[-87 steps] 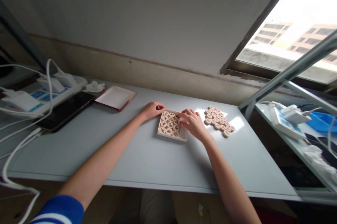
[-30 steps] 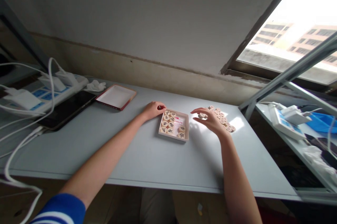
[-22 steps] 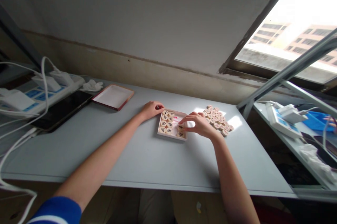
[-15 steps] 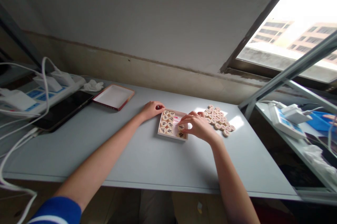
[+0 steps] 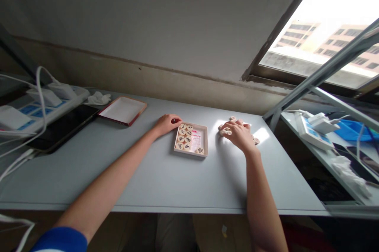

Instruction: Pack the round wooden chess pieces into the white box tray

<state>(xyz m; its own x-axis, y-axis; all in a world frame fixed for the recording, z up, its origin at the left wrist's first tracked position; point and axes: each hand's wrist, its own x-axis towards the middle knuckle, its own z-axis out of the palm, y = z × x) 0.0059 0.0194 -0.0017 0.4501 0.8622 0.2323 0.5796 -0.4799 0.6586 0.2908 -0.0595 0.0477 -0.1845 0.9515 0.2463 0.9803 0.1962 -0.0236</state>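
A shallow white box (image 5: 205, 141) sits on the grey desk, its left part filled with rows of round wooden pieces (image 5: 181, 139) bearing black characters. One more piece (image 5: 199, 151) lies at its lower right, and a red-printed paper shows on the bottom. My left hand (image 5: 166, 124) rests at the box's upper left corner, fingers curled with thumb and fingertips together; anything between them is too small to make out. Over the pile of loose round pieces (image 5: 256, 140) to the right is my right hand (image 5: 239, 134), fingers spread and bent down on them, hiding most of the pile.
A box lid (image 5: 123, 110) lies inside up at the back left. Beside it are a black phone (image 5: 69, 125), a power strip (image 5: 44, 113) with white cables, and crumpled tissue (image 5: 98, 98). A metal frame (image 5: 296, 91) and another power strip (image 5: 316, 135) stand at the right.
My right hand has moved from the box to the loose pieces on the right. The upper of the two pieces at the box's right side is gone from there. My left hand stays at the corner.
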